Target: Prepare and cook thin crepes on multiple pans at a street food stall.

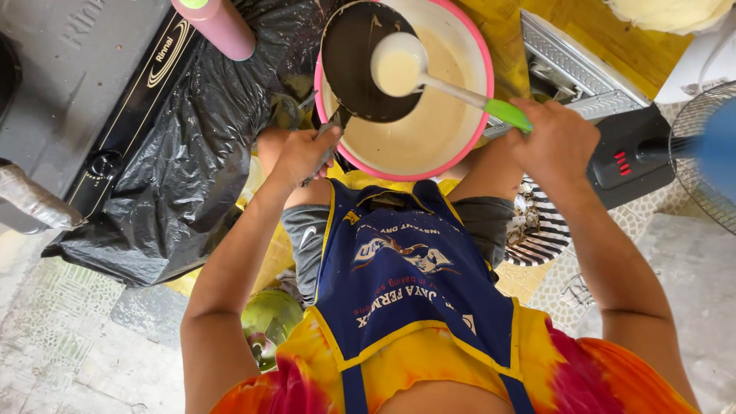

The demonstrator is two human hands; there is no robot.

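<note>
Seen from above, a seated person in a tie-dye shirt and navy apron [406, 284] works two tools over one round bowl [479, 57] with a pink rim, which sits between the knees and is part-filled with smooth, pale batter [429, 126]. The left hand [303, 153] is closed around the thin metal handle of one small dark pan [360, 65], tilted over the bowl's left side. The right hand [556, 138] is wrapped tight around the green handle of one ladle [399, 65], its round cup brimming with batter and held above the pan. To the left lies a crumpled, glossy black plastic sheet [184, 169] beside one flat black stove [130, 100] with a single knob; a pink cylinder [218, 27] stands at the top edge. To the right are one metal rack [571, 65], one black-based fan [701, 149] with a wire cage and one striped plate [540, 234]. A green rounded object [268, 318] rests on the patterned tile floor [69, 337].
</note>
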